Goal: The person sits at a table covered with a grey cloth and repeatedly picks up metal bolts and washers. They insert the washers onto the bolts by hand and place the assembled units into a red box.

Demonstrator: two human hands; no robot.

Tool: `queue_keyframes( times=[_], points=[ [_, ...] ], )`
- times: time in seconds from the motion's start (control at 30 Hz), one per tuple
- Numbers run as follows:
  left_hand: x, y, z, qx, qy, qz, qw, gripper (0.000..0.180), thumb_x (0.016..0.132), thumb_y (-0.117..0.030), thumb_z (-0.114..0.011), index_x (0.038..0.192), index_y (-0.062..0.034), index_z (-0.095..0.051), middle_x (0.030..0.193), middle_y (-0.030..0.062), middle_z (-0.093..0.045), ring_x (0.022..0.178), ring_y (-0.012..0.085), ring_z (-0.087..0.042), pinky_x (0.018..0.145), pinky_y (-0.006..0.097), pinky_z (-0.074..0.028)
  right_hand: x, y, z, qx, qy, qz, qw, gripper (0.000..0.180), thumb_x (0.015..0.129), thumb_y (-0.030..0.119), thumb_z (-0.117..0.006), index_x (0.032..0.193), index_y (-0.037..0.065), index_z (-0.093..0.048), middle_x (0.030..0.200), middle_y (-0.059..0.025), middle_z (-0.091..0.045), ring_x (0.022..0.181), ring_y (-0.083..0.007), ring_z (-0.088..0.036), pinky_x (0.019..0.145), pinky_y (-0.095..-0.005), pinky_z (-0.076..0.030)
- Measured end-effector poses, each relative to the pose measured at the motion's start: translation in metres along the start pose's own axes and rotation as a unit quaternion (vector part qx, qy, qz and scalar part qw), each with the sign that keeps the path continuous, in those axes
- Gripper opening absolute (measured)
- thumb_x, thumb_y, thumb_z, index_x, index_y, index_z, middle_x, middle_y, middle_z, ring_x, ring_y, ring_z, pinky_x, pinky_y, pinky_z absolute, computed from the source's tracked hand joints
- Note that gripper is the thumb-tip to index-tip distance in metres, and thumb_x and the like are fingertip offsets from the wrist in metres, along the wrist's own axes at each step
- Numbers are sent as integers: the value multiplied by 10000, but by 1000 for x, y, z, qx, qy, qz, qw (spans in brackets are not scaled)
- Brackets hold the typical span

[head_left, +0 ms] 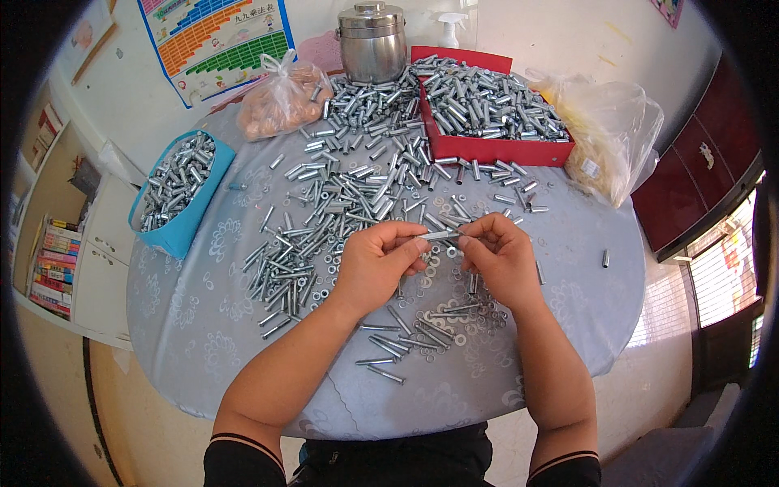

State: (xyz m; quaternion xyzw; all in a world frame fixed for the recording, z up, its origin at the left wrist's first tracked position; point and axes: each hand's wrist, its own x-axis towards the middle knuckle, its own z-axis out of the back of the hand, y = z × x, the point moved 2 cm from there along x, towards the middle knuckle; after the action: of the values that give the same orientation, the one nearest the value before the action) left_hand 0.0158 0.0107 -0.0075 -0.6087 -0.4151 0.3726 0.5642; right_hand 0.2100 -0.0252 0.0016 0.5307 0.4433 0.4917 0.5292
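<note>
Above the middle of the table, my left hand (375,264) is closed round a slim silver metal sleeve (438,235) held roughly level. The fingers of my right hand (505,256) are pinched at its right end; any small part between them is too small to make out. Long bolts (284,280) lie in a heap to the left of my hands. Between my forearms are loose washers (461,329) and several separate bolts (389,345). Beyond my hands, a large pile of metal sleeves (373,105) spreads over the grey patterned tablecloth (195,325).
At the back right, a red box (503,152) is heaped with sleeves, beside a clear plastic bag (621,138). A blue box (182,235) of metal parts stands at the left edge. Behind are a bag of round brown items (280,105) and a steel pot (372,45).
</note>
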Motion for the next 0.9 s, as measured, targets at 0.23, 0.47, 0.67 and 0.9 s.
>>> queue_keyframes(
  times=[0.23, 0.47, 0.67, 0.9],
  points=[
    [-1, 0, -1, 3, 8, 7, 1000, 207, 923, -76, -627, 1104, 22, -653, 909, 100, -710, 725, 133, -675, 637, 251, -552, 1, -5, 2, -2, 27, 1, 1000, 107, 844, -6, -675, 933, -2, -615, 831, -28, -660, 663, -64, -590, 575, -211, -468],
    [0, 1, 1, -7, 23, 16, 1000, 220, 927, -91, -621, 1111, 27, -651, 909, 112, -711, 719, 143, -680, 626, 249, -552, 2, -3, 3, 44, 36, -4, 998, 121, 853, 24, -699, 947, 12, -625, 838, -21, -661, 688, -65, -602, 605, -222, -506],
    [-1, -2, 0, -2, 22, 25, 999, 226, 930, -93, -618, 1119, 27, -649, 919, 116, -712, 723, 150, -687, 624, 247, -552, 1, 1, 6, 22, 43, -3, 999, 143, 873, 56, -691, 995, -4, -646, 869, -40, -680, 699, -81, -618, 613, -223, -516],
    [-2, -3, -4, -28, 43, 26, 998, 237, 937, -79, -596, 1145, 28, -636, 946, 119, -711, 735, 157, -690, 632, 249, -553, 0, 4, 5, 44, 64, -24, 997, 147, 881, 68, -683, 1001, -15, -662, 847, -55, -689, 723, -97, -645, 613, -227, -518]
  ],
)
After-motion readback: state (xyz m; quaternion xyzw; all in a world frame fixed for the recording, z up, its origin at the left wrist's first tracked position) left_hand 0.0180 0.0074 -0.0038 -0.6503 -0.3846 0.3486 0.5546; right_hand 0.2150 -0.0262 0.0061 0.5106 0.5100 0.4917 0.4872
